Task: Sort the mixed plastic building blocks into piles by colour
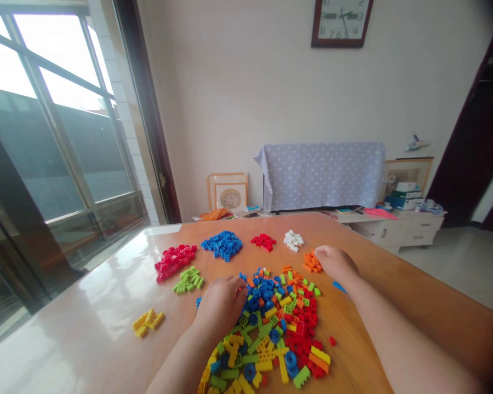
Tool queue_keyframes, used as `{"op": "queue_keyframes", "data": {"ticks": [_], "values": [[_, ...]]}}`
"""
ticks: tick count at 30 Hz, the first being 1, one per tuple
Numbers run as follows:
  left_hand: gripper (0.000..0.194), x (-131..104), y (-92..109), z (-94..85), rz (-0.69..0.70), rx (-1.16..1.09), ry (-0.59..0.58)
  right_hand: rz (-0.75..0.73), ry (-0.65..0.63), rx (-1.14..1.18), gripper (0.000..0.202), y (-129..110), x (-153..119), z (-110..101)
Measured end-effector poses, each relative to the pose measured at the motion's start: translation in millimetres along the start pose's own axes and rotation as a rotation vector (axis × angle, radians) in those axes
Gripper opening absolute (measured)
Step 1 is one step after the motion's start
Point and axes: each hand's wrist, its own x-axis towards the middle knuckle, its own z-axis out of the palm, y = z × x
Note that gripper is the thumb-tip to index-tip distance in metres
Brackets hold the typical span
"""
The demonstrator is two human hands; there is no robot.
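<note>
A large mixed pile of toy building bricks in blue, green, yellow, red and orange spreads across the table in front of me. My left hand rests at its upper left edge beside blue bricks, fingers bent and closed, with the tips hidden. Farther right, my right hand touches the edge of a small heap of orange bricks. Its fingers are curled together, and whatever they pinch is hidden. A blue piece lies below the right wrist.
Separate heaps stand around the pile: dark pink-red bricks, light green bricks, blue bricks, red bricks, white bricks and yellow bricks. A stray red brick lies at right. Beyond the wooden table stands a white cabinet.
</note>
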Motion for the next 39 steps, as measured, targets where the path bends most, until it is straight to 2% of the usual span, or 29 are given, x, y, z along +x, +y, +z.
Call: {"op": "queue_keyframes", "data": {"ticks": [5,11,15,19,23,25,27,33,36,39], "values": [[0.024,0.7,0.4,-3.1,-0.024,0.03,-0.013,0.033,0.001,-0.202,0.036,-0.4,-1.2,-5.5],[0.025,0.9,-0.1,-5.2,-0.032,0.027,-0.025,0.03,-0.009,-0.233,0.039,-1.2,1.2,-2.9],[0.026,0.8,0.4,-5.9,-0.025,0.027,-0.033,0.035,0.028,-0.251,0.041,-2.5,0.2,-1.3],[0.025,1.1,1.2,-6.2,-0.026,0.027,-0.024,-0.145,0.061,-0.271,0.036,-18.0,-10.7,9.4],[0.026,1.8,1.4,-6.7,-0.03,0.03,-0.025,-0.411,-0.004,-0.299,0.034,-41.3,-29.1,26.3],[0.026,1.7,0.7,-6.8,-0.028,0.033,-0.026,-0.492,-0.064,-0.315,0.033,-49.2,-36.0,31.9],[0.025,1.2,-0.9,-6.5,-0.032,0.039,-0.028,-0.501,-0.102,-0.333,0.032,-52.7,-39.5,33.5],[0.025,-1.1,-3.7,-4.9,-0.034,0.059,-0.043,-0.372,-0.187,-0.343,0.03,-53.8,-42.6,24.3],[0.028,-2.4,-0.8,-3.7,0.002,0.069,-0.067,-0.451,-0.289,-0.241,0.033,-63.3,-53.5,22.4],[0.041,-4.0,1.7,-1.1,0.048,0.057,-0.105,-0.601,-0.397,-0.157,0.046,-77.1,-70.1,24.8]]}}
